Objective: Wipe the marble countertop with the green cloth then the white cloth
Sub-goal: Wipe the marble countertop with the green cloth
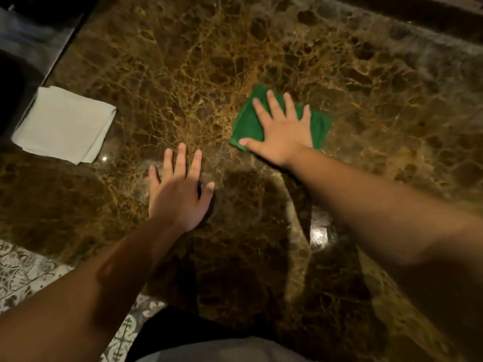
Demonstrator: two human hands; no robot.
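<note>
A brown veined marble countertop (pixel 183 61) fills most of the view. My right hand (pixel 281 129) lies flat with straight, spread fingers on a folded green cloth (pixel 245 124) near the middle of the counter, pressing it down. My left hand (pixel 179 189) rests flat on the bare marble, fingers spread, a little nearer me and to the left of the green cloth. A folded white cloth (pixel 62 124) lies at the counter's left edge, well apart from both hands.
A dark sink or steel surface (pixel 31 40) borders the counter at the upper left. A dark raised ledge (pixel 418 11) runs along the far right. Patterned floor tiles (pixel 23 270) show below the front edge at the lower left.
</note>
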